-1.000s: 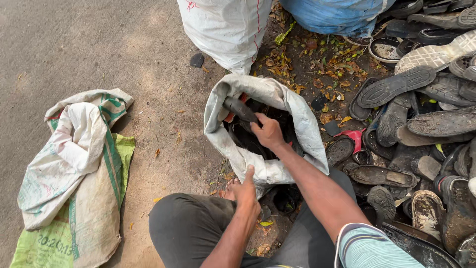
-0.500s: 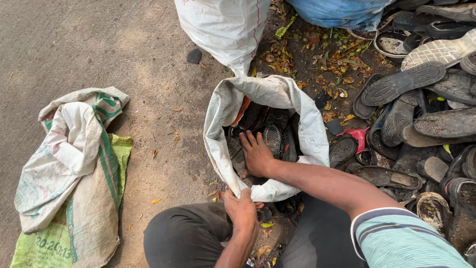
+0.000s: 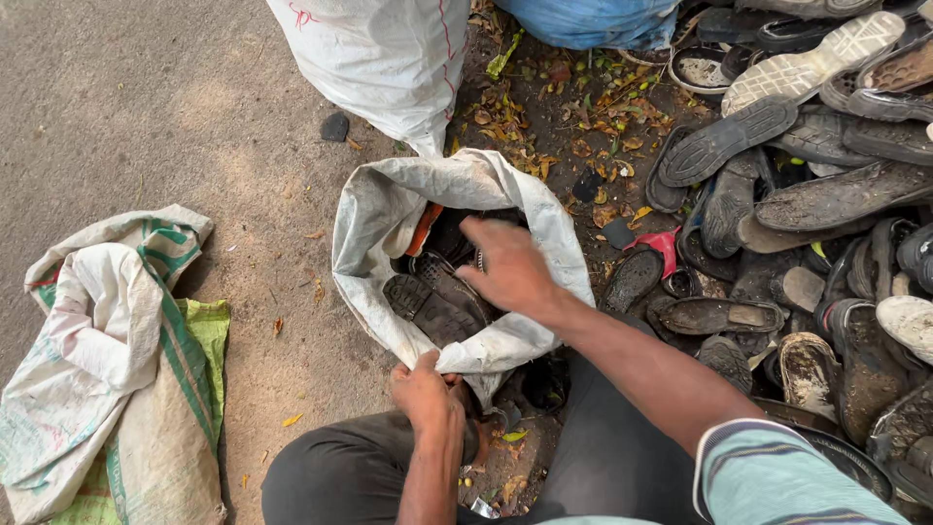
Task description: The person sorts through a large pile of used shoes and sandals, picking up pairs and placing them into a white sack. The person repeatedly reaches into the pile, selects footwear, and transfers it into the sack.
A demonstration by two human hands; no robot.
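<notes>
A white woven sack [image 3: 374, 228] stands open on the ground in front of me, with dark worn shoe soles [image 3: 428, 306] inside. My left hand [image 3: 425, 392] grips the sack's near rim and holds it open. My right hand [image 3: 507, 266] hovers over the sack's mouth, palm down, fingers spread and slightly blurred, with nothing visible in it. My knees frame the sack's near side.
A big heap of old shoes and soles [image 3: 797, 224] lies to the right. A full white sack [image 3: 379, 58] and a blue one [image 3: 593, 19] stand beyond. Crumpled empty sacks [image 3: 97, 369] lie on the bare ground at left. Dry leaves litter the dirt.
My right hand put a dark sole into the sack, pressed down inside, and has now lifted to the mouth with nothing in it. The left hand kept hold of the rim.
</notes>
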